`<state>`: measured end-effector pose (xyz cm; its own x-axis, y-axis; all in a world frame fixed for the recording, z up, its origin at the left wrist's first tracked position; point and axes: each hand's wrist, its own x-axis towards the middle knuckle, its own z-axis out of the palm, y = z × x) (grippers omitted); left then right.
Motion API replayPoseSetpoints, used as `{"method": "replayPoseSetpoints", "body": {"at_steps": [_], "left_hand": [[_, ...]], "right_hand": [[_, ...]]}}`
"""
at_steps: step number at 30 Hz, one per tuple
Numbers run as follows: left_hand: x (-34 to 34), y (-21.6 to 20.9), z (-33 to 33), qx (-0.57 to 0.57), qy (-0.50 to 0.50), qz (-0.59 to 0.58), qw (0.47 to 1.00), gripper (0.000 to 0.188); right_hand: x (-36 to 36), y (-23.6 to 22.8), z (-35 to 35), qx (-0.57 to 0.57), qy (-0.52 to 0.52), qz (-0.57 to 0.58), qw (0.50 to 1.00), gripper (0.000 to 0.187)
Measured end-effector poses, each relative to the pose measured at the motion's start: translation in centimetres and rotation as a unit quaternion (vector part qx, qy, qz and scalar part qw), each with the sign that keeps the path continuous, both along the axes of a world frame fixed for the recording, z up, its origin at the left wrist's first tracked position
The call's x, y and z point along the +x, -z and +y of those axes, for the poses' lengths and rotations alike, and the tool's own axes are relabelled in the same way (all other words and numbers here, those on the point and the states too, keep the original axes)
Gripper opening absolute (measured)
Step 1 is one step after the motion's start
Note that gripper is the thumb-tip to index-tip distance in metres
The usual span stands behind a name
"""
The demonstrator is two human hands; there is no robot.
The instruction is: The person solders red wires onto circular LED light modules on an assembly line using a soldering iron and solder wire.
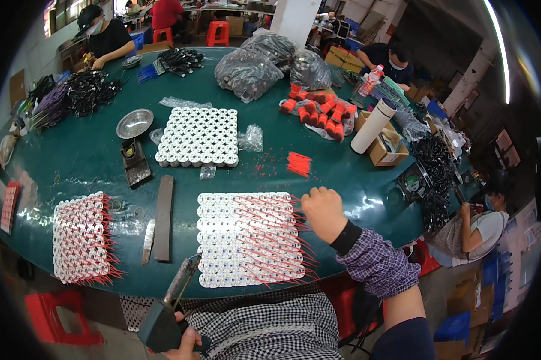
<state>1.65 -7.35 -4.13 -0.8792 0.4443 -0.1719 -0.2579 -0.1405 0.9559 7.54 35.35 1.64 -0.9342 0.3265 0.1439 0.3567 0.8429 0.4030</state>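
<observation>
1. The right hand (323,211) is curling into a loose fist at the right edge of the square block of white spools threaded with red wires (249,238), close to the wire ends.
2. That block is lying at the near edge of the green desk (90,159).
3. The left hand (183,346) is gripping a dark grey metal tool (169,309), parked low off the desk.
4. A small red wire bundle (298,163) is waiting nearby.

Square block of white spools (246,237) with red wires, flat at green table's near edge
</observation>
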Motion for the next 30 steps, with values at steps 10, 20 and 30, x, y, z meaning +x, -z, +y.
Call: {"method": "replayPoseSetpoints", "body": {"at_steps": [10, 20, 30], "left_hand": [[0.3, -2.5, 2.6, 0.061, -0.118, -0.118, 0.984, 0.062], [1.7, -1.2, 1.2, -0.09, -0.027, -0.006, 0.996, 0.04], [1.1, -2.5, 1.6, -0.206, 0.076, 0.177, 0.959, 0.019]], "right_hand": [[1.2, -0.4, -10.9, -0.315, -0.19, 0.25, 0.896, 0.019], [2.3, 3.4, -15.3, -0.343, -0.208, 0.236, 0.885, 0.021], [3.1, 4.3, -15.6, -0.345, -0.206, 0.21, 0.891, 0.027]]}}
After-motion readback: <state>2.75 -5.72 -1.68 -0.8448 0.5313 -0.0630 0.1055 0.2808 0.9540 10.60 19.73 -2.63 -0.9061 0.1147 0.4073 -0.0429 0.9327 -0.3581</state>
